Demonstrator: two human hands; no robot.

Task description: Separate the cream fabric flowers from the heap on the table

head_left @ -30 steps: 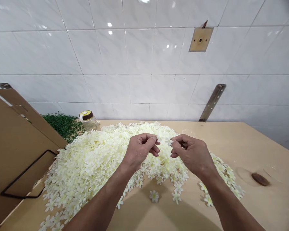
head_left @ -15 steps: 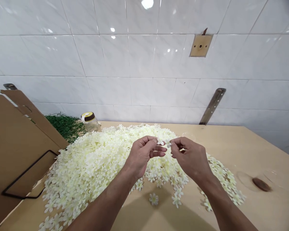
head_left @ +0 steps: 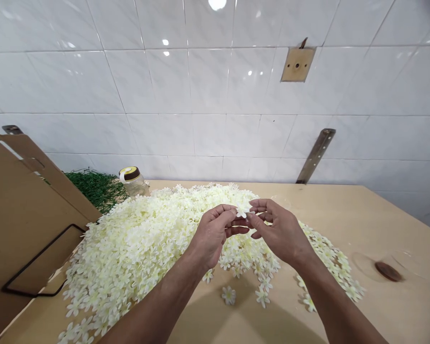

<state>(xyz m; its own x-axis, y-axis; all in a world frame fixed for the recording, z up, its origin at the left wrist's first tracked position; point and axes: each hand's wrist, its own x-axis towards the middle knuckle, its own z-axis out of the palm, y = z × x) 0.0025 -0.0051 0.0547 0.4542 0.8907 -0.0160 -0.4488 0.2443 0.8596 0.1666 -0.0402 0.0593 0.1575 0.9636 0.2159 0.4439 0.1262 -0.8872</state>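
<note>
In the head view a white artificial flower [head_left: 242, 209] is held up above the pile's near edge. My left hand [head_left: 215, 231] pinches it from the left between thumb and forefinger, the other fingers curled loosely below. From the right, my right hand [head_left: 277, 231] has its thumb and forefinger at the flower's edge, the remaining fingers slightly bent. A big heap of cream-white artificial flowers [head_left: 146, 239] spreads behind and left of my hands. One separate flower [head_left: 228, 295] lies on the table [head_left: 208, 325] below them.
A smaller flower patch [head_left: 331, 260] lies beside my right forearm. Left stand a cardboard box [head_left: 28, 229] with a black wire frame [head_left: 32, 260], green artificial grass [head_left: 93, 188] and a lidded bottle [head_left: 133, 181]. A clear dish with a brown disc [head_left: 389, 271] sits right; a metal bracket [head_left: 315, 155] meets the wall.
The two flower pieces, held apart one in each hand earlier, are now together between my fingers. My right hand has moved slightly left and its fingers have spread a little.
</note>
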